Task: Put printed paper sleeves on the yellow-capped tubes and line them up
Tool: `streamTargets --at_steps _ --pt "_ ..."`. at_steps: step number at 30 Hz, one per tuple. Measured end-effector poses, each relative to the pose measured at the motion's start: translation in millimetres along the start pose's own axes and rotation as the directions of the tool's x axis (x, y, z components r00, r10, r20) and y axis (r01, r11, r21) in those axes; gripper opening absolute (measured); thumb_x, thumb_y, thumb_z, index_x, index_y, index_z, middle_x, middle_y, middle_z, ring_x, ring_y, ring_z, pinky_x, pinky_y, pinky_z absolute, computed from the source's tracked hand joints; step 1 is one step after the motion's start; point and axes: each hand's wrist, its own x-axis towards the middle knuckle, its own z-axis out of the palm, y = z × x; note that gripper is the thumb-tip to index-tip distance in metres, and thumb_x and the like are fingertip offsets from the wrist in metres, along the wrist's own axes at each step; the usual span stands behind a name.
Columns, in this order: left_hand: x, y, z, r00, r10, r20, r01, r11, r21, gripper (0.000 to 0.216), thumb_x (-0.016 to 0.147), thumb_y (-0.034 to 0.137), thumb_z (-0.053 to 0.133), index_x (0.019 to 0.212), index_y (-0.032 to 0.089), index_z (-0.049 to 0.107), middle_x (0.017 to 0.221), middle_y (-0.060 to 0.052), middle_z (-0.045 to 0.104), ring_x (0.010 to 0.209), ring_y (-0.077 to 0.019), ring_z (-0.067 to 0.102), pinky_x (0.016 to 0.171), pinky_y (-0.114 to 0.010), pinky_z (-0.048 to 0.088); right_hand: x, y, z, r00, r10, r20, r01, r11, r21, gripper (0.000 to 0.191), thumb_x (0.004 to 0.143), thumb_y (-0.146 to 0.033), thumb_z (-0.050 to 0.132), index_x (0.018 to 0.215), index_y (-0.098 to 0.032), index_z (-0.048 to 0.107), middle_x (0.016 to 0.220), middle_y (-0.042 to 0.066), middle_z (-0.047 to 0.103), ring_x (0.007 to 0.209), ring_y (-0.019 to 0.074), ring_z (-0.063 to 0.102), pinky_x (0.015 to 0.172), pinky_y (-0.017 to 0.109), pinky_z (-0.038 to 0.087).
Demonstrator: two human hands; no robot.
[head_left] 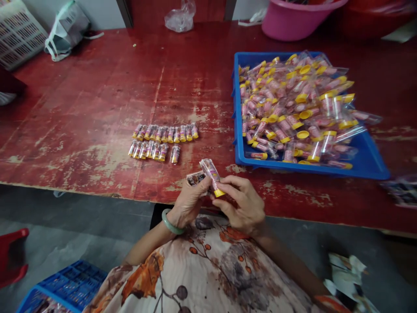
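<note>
Grip's snug: left hand (pixel 191 196) and right hand (pixel 243 202) share one yellow-ended tube (pixel 211 173) by the desk (pixel 97 95) edge, printed paper (pixel 195 178) in the left too. Two rows (pixel 170 134) look done; blue tray (pixel 368 163) is heaped with loads more.

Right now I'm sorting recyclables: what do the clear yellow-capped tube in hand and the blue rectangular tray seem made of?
Clear yellow-capped tube: probably plastic, glossy, see-through with pale highlights. Blue rectangular tray: likely moulded plastic, satin, evenly coloured.

1 clear pink-labelled tube (pixel 211 170), aslant, yellow cap (pixel 219 192) on; printed cards (pixel 194 178) beside, partly hidden.
</note>
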Motion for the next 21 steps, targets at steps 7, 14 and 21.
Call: streamTargets --at_steps 7,14,21 --pt "-6 5 -4 0.982 -0.098 0.162 0.083 0.992 0.098 0.028 0.071 0.037 0.081 0.079 0.014 0.069 0.068 -0.001 0.066 0.056 -0.0102 0.059 0.052 -0.021 0.046 6 -2 -4 0.994 -0.009 -0.105 0.000 0.997 -0.079 0.029 0.085 -0.008 0.064 0.112 -0.019 0.063 0.104 0.008 0.067 0.093 0.0186 0.067 0.078 0.030 0.058" --pt "-8 5 -3 0.977 -0.111 0.181 0.087 0.986 0.140 0.031 0.068 0.041 0.082 0.073 0.013 0.068 0.063 -0.001 0.065 0.054 -0.0106 0.058 0.052 -0.021 0.045 8 -9 2 0.984 -0.069 -0.165 0.038 0.982 -0.184 0.025 0.084 -0.003 0.063 0.105 -0.016 0.064 0.098 0.009 0.069 0.090 0.0180 0.068 0.082 0.031 0.059" --pt "-9 5 -4 0.983 -0.107 0.150 0.082 0.982 0.168 0.028 0.069 0.040 0.081 0.075 0.015 0.069 0.065 -0.001 0.065 0.054 -0.0109 0.057 0.051 -0.023 0.045 5 -7 3 0.981 -0.041 -0.189 0.008 0.985 -0.172 0.022 0.086 -0.008 0.063 0.103 -0.021 0.064 0.096 0.006 0.070 0.085 0.0173 0.069 0.073 0.030 0.061"
